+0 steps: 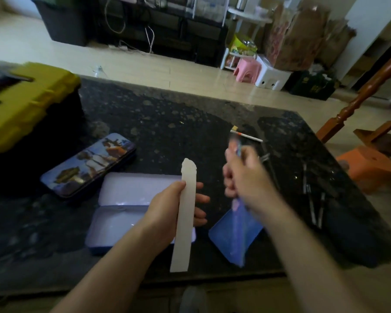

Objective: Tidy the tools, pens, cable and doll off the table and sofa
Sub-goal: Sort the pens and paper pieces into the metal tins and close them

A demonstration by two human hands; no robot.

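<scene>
Left hand: our left hand hovers over the right end of the open pale lilac tin pencil case, fingers and thumb clenched round a long white flat strip.
White strip: it runs lengthwise away from us, crossing the case's right edge, and it's up in the hand, off the table.
Right hand: our right hand is up in the air to the right of the case and badly blurred. The fingers look curled round a slim multicoloured thing that pokes out above the fist, but we can't tell what it is.
Loose pen: a white pen with an orange band lies flat on the table, beyond the case and to its right.
Tools: a few dark slim metal tools lie side by side well to the right of the case, near the table's right edge.
Second tin: a closed tin pencil case with a printed picture lid sits just beside the open case's far left corner.
Blue piece: a flat blue tin piece rests just right of the case, partly under our right forearm.
Toolbox: a black toolbox with a yellow lid stands closed, well to the left of the case.
Table: everything here sits on the dark speckled stone table.
</scene>
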